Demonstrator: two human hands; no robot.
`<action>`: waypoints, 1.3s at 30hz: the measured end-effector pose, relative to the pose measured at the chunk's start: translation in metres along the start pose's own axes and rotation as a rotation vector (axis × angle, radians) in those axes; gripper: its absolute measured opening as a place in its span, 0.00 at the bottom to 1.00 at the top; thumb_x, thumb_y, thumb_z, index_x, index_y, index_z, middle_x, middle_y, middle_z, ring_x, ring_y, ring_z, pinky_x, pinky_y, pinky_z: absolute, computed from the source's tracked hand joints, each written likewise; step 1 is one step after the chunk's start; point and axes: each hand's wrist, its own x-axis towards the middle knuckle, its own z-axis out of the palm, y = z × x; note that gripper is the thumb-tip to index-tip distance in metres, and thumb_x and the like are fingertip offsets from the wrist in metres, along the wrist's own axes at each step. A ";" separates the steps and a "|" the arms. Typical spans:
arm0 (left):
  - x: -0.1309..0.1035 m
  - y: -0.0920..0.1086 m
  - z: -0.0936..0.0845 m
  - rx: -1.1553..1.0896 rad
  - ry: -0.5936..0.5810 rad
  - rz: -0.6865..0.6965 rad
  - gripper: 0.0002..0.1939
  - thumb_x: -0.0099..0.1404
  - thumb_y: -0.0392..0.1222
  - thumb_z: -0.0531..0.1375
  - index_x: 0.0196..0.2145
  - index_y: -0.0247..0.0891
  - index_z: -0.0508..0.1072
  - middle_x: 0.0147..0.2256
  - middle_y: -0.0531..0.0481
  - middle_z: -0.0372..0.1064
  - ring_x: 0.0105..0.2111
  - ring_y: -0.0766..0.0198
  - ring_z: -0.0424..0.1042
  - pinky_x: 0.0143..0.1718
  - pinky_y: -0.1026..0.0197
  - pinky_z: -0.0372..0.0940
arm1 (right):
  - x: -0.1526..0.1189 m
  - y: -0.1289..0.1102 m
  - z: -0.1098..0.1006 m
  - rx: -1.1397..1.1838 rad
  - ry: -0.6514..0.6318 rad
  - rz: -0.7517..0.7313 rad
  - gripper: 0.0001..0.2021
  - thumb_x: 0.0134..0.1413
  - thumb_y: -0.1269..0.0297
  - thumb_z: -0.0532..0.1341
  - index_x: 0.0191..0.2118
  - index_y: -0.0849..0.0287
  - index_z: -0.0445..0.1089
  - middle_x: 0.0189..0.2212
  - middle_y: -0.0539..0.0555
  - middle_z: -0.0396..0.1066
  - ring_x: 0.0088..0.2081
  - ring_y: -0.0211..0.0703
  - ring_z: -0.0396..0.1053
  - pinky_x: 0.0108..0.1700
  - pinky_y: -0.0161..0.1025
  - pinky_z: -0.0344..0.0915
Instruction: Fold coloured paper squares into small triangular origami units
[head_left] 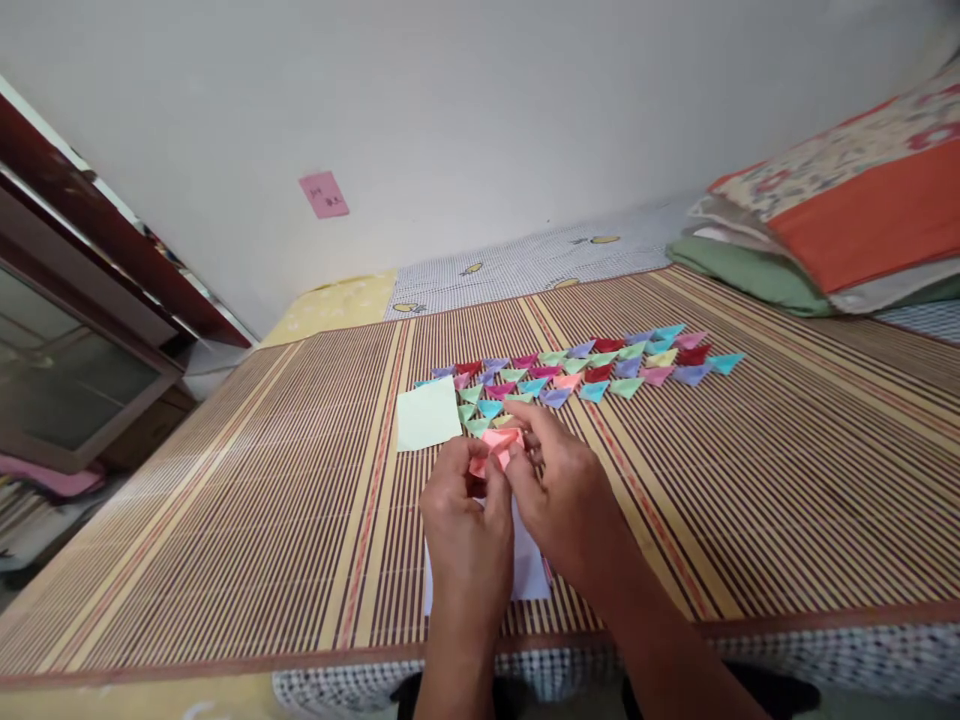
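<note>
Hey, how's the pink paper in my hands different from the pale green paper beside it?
The pink paper is folded; the pale green paper looks flat. The pink paper is held by the left hand and right hand; the pale green paper lies on the striped mat. Both look unpatterned.

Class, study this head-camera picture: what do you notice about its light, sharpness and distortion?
Head view: soft light, with the left hand darker than the folded salmon-pink paper; head view: the long dark red frame at left leans steeply, suggesting tilt or wide-angle distortion; head view: writing on the pink rectangular paper note is too small and soft to read.
</note>
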 end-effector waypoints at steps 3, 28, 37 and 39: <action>0.000 0.001 0.002 0.053 0.040 0.066 0.06 0.71 0.36 0.58 0.35 0.41 0.73 0.32 0.50 0.72 0.32 0.64 0.74 0.31 0.63 0.67 | 0.000 -0.001 0.004 0.123 -0.024 0.081 0.17 0.62 0.71 0.53 0.53 0.58 0.71 0.41 0.59 0.80 0.41 0.49 0.79 0.43 0.47 0.74; 0.003 0.000 -0.016 -0.131 -0.126 -0.073 0.07 0.69 0.44 0.63 0.41 0.39 0.76 0.38 0.46 0.78 0.35 0.61 0.77 0.37 0.59 0.74 | 0.002 0.007 0.011 0.535 0.000 0.193 0.11 0.55 0.73 0.62 0.44 0.57 0.71 0.34 0.53 0.79 0.34 0.43 0.79 0.36 0.39 0.76; 0.004 -0.002 -0.019 -0.123 -0.091 -0.127 0.07 0.67 0.45 0.64 0.40 0.40 0.75 0.31 0.50 0.74 0.27 0.64 0.73 0.31 0.61 0.72 | -0.004 0.009 0.017 0.146 0.099 -0.026 0.16 0.56 0.73 0.58 0.49 0.58 0.70 0.34 0.55 0.79 0.36 0.46 0.79 0.37 0.42 0.75; 0.004 -0.002 -0.018 -0.128 -0.077 -0.142 0.07 0.67 0.44 0.64 0.39 0.40 0.75 0.29 0.52 0.73 0.26 0.65 0.72 0.30 0.62 0.71 | -0.005 0.010 0.020 0.094 0.115 -0.075 0.16 0.57 0.74 0.57 0.50 0.57 0.70 0.36 0.55 0.79 0.36 0.46 0.79 0.38 0.42 0.75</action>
